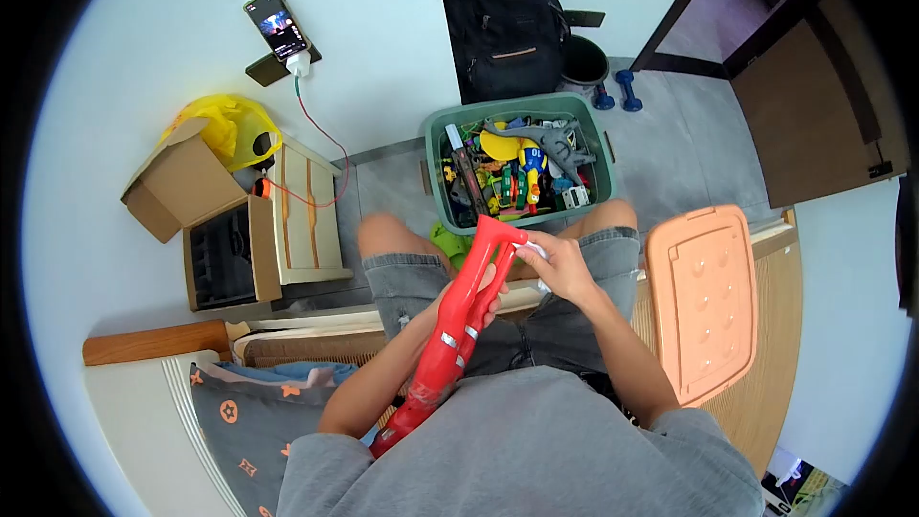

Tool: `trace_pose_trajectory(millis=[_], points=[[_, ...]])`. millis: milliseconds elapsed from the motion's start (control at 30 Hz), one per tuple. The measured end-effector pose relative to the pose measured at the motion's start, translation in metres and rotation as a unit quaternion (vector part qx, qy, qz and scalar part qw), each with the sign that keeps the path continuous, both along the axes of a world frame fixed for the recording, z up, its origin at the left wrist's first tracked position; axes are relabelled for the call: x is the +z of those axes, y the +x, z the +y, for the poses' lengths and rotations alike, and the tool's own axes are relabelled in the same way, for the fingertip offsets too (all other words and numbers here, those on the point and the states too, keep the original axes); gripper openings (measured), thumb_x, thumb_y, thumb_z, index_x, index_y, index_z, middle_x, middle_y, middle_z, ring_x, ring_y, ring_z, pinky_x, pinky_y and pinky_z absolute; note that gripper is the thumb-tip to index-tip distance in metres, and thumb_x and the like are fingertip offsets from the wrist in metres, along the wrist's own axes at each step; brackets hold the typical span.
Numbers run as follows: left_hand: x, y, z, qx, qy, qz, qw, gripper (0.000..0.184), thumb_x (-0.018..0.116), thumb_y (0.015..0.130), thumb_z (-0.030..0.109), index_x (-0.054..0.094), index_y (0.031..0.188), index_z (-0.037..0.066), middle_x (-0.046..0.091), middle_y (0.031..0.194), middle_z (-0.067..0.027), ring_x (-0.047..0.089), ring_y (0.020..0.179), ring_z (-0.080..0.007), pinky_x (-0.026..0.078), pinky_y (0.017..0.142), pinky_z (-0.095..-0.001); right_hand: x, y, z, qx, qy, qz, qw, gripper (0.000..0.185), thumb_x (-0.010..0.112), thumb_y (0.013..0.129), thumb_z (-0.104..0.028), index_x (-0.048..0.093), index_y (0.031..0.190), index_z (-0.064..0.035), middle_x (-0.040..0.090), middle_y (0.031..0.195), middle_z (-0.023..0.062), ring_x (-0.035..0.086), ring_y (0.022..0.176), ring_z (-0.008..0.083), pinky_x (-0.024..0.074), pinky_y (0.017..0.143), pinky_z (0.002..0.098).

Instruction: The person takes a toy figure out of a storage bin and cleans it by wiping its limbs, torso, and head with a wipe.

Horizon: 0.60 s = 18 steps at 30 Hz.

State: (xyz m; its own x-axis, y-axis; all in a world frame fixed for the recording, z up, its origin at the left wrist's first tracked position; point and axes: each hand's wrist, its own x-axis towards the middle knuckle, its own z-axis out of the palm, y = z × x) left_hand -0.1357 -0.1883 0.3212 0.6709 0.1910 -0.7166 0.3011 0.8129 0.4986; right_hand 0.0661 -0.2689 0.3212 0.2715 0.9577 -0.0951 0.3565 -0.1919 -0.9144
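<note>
A long red toy figure (443,349) with silver bands lies slantwise against my body, its legs pointing away from me. My left hand (490,295) is closed around its legs. At the far end, by one foot, my right hand (563,270) pinches a white wipe (541,251) and presses it to the red surface. Just beyond both hands stands a green bin (433,168) full of toys, among them a grey dinosaur (557,144) and a blue and yellow figure (532,165).
An orange lid (704,302) leans on the bed edge at right. To the left are an open cardboard box (263,249), a cream cabinet (304,220) and a yellow bag (225,124). A phone (276,24) hangs charging on the wall. Behind the bin are a black backpack (505,29) and blue dumbbells (628,91).
</note>
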Motion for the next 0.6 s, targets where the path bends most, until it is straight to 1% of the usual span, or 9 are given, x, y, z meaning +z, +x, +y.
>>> trace_pose_trajectory(millis=[100,133,167,233,267,367,400,500,600], points=[[-0.005,-0.001,0.007,-0.001,0.011,-0.048,0.999,0.052,0.058,0.093,0.058,0.059,0.098,0.006,0.057,0.067,-0.0012,0.054,0.049,-0.0113,0.045,0.046,-0.0231,-0.004,0.003,0.001,-0.050,0.075,-0.033,0.995,0.039,0.078,0.083,-0.020,0.067,0.117,-0.0028,0.072,0.104,0.0168,0.072,0.090,0.0241,0.0546,0.077,0.0334],[-0.004,0.001,0.010,-0.003,0.031,-0.047,0.998,0.050,0.055,0.095,0.056,0.059,0.097,0.006,0.056,0.066,-0.0012,0.054,0.050,-0.0113,0.045,0.047,-0.0231,-0.002,0.002,0.002,-0.103,0.078,-0.060,0.990,0.039,0.080,0.081,-0.019,0.068,0.114,-0.0019,0.073,0.104,0.0143,0.071,0.091,0.0219,0.0543,0.078,0.0328],[-0.004,0.004,0.014,-0.006,0.049,-0.045,0.998,0.049,0.052,0.097,0.055,0.058,0.097,0.007,0.055,0.066,-0.0012,0.053,0.051,-0.0112,0.044,0.047,-0.0231,0.000,0.001,0.004,-0.100,0.080,-0.061,0.990,0.039,0.080,0.081,-0.019,0.068,0.114,-0.0019,0.073,0.104,0.0143,0.071,0.091,0.0219,0.0543,0.078,0.0328],[-0.013,0.008,0.022,0.007,0.030,-0.049,0.998,0.050,0.056,0.095,0.056,0.059,0.098,0.007,0.056,0.067,-0.0011,0.054,0.051,-0.0112,0.044,0.046,-0.0233,0.015,-0.003,0.006,-0.220,0.122,-0.042,0.967,0.032,0.080,0.080,-0.016,0.069,0.107,-0.0012,0.072,0.098,0.0119,0.070,0.087,0.0208,0.0541,0.077,0.0327],[-0.019,0.010,0.024,0.019,0.008,-0.052,0.998,0.051,0.060,0.092,0.057,0.061,0.099,0.006,0.057,0.067,-0.0010,0.056,0.051,-0.0112,0.045,0.046,-0.0235,0.024,-0.007,0.007,-0.225,0.149,-0.070,0.960,0.028,0.078,0.083,-0.014,0.067,0.103,0.0009,0.070,0.092,0.0096,0.066,0.082,0.0170,0.0519,0.076,0.0295],[-0.031,0.020,0.018,0.008,-0.042,-0.057,0.997,0.050,0.058,0.093,0.055,0.061,0.100,0.006,0.059,0.070,-0.0018,0.057,0.053,-0.0122,0.046,0.047,-0.0241,0.024,-0.026,0.011,-0.144,0.235,-0.108,0.955,0.025,0.073,0.083,-0.007,0.065,0.106,-0.0005,0.064,0.110,0.0143,0.064,0.099,0.0229,0.0510,0.082,0.0330],[-0.044,0.026,0.013,0.018,-0.032,-0.071,0.997,0.050,0.058,0.093,0.055,0.061,0.103,0.005,0.062,0.072,-0.0037,0.059,0.054,-0.0153,0.049,0.048,-0.0253,0.013,-0.037,0.009,-0.120,0.217,-0.083,0.965,0.027,0.071,0.081,-0.005,0.065,0.107,-0.0009,0.060,0.115,0.0173,0.063,0.100,0.0311,0.0514,0.083,0.0374],[-0.059,0.031,0.009,0.017,-0.046,-0.084,0.995,0.056,0.056,0.092,0.059,0.058,0.108,0.005,0.061,0.080,-0.0057,0.059,0.063,-0.0172,0.049,0.055,-0.0281,-0.023,-0.063,0.002,-0.031,0.188,-0.158,0.969,0.040,0.062,0.078,0.004,0.061,0.117,-0.0004,0.054,0.119,0.0224,0.053,0.111,0.0407,0.0436,0.097,0.0442],[-0.057,0.020,0.007,0.019,-0.066,-0.082,0.994,0.062,0.054,0.090,0.063,0.056,0.114,0.005,0.061,0.088,-0.0077,0.060,0.071,-0.0191,0.049,0.062,-0.0308,-0.042,-0.068,-0.002,0.035,0.190,-0.143,0.971,0.047,0.060,0.077,0.005,0.055,0.124,0.0009,0.052,0.122,0.0243,0.049,0.118,0.0434,0.0393,0.102,0.0478]])
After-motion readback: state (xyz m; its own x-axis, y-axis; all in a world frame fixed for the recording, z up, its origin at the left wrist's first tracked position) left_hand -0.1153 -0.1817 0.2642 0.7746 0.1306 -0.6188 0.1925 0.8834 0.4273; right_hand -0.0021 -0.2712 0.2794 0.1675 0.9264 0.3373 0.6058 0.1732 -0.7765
